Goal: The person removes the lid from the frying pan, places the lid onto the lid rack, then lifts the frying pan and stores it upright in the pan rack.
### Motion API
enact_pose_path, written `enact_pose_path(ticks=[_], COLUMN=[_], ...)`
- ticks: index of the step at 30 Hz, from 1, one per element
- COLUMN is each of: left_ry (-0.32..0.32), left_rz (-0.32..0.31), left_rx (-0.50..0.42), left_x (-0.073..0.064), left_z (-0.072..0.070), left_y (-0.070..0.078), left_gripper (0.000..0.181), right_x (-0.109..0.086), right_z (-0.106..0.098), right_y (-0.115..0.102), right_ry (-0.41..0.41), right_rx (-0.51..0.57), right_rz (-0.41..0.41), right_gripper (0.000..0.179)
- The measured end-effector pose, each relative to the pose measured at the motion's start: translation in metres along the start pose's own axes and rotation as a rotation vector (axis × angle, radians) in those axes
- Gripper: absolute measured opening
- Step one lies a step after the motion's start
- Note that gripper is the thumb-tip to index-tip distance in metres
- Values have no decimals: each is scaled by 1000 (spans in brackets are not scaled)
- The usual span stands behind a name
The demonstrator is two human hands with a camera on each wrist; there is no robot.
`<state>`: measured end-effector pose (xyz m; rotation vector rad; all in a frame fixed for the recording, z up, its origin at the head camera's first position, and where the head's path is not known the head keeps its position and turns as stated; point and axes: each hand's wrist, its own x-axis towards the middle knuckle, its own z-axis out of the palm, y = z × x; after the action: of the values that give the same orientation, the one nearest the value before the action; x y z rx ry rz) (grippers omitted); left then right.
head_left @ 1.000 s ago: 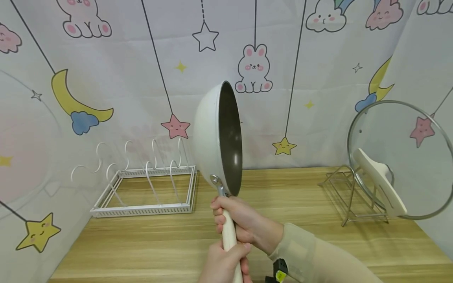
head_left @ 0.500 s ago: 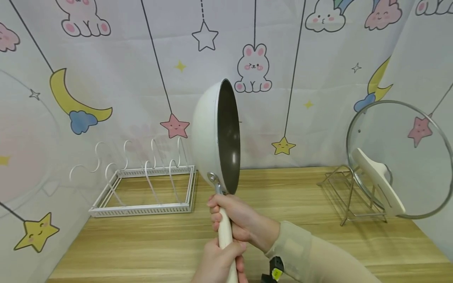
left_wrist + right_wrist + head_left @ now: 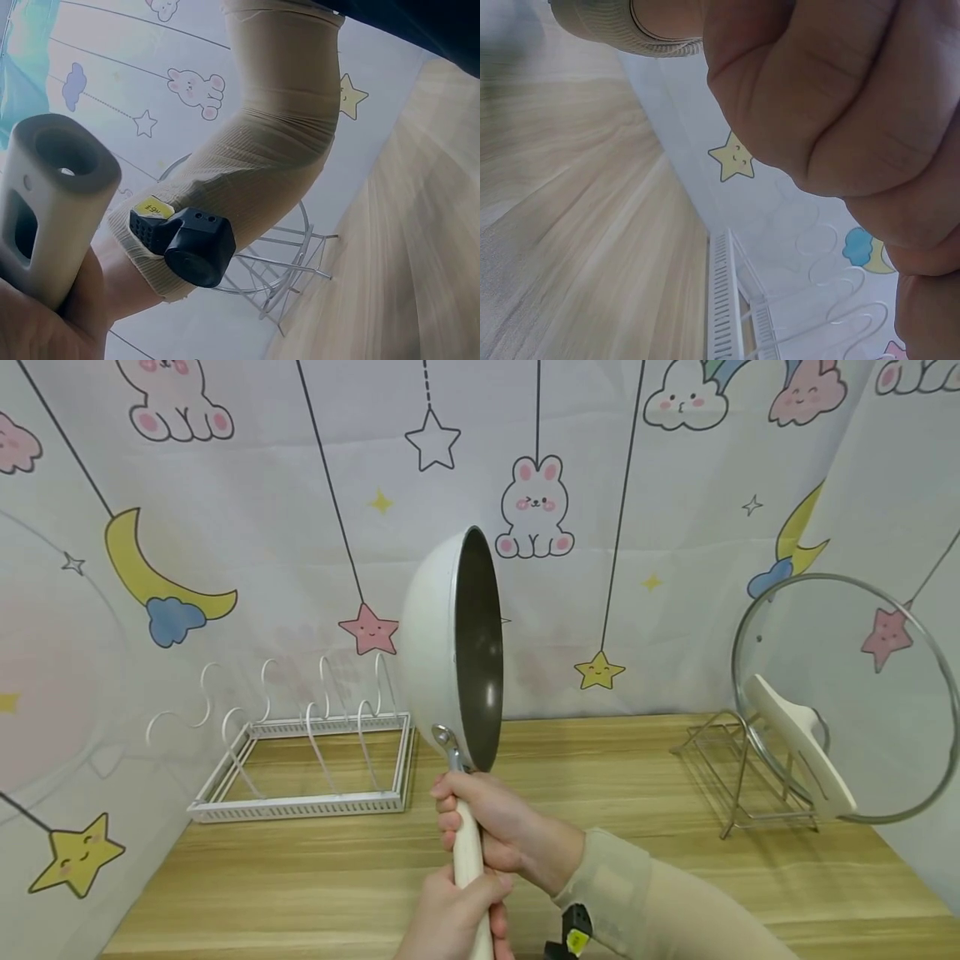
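Note:
A white wok [image 3: 431,652] with a dark inside stands on edge in the air at the middle of the head view, its opening facing right. My right hand [image 3: 517,827] wraps its fingers round the pale handle [image 3: 468,852] just below the metal joint. Lower down, my left hand [image 3: 453,914] grips the same handle, thumb across it. The left wrist view shows the handle's hollow end [image 3: 67,225] rising from the left palm. Curled fingers [image 3: 832,112] of the right hand fill the upper right of the right wrist view; the wok is hidden there.
Left on the wooden tabletop [image 3: 300,877] sits a white rack [image 3: 300,806] with curved wire dividers. A wire stand [image 3: 738,777] at right holds a glass lid [image 3: 885,710] with a cream handle, tilted upright. A patterned cloth [image 3: 300,527] hangs behind.
Both hands and the wok have shifted slightly left in the head view, the wok also rising a little. The grip looks the same, and rack and lid stay put.

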<state>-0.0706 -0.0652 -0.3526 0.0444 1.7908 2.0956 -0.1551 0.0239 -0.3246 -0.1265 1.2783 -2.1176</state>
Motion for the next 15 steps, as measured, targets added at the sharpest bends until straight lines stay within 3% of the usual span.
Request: enact_pose_path(ticks=[15], left_ry=[-3], left_rz=[-19], left_rx=[18], left_x=[-4], left_z=[-5], left_y=[7], left_gripper=[17], right_x=[4], right_z=[5], right_y=[-1], right_ry=[-3], right_rx=[3], right_rz=[-5], right_gripper=[11])
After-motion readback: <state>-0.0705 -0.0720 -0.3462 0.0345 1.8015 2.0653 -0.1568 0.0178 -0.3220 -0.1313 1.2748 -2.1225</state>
